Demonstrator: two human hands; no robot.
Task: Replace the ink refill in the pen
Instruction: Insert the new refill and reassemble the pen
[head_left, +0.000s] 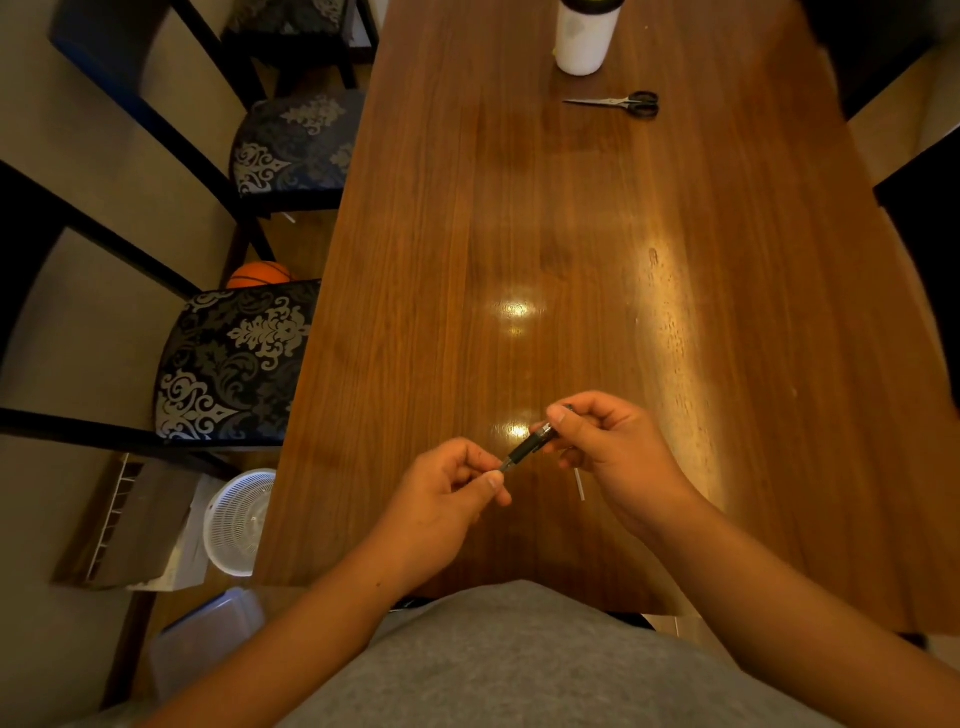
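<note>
- Pen (527, 448) held in the air above the near end of the desk (571, 234), slanted, tip end toward the left hand.
- Right hand (613, 457) clenched around the upper barrel, thumb pressed on top.
- Left hand (447, 499) pinching the tip end of the pen between thumb and fingertips. Cannot tell whether it grips the tip cone or the end of a refill.
- Thin white stick (580, 485) lies on the desk just beside the right hand, partly hidden by it; likely a refill, but old or new cannot be told.
- Judgement: step in hand is unscrewing or reseating the tip section.
- Risk: small parts (tip cone, a spring if there is one) could drop from the left pinch and roll off the near edge of the desk, since the work is done close to that edge.
- Risk: the right wrist could brush the white stick and push it off the desk.
- Risk: a skewed push could bend a refill or cross the thread.
- Containers: white cup (587, 36) with dark lid at the far end of the desk, contents not visible. Scissors (618, 103) lie just beside it, well apart from the hands.
</note>
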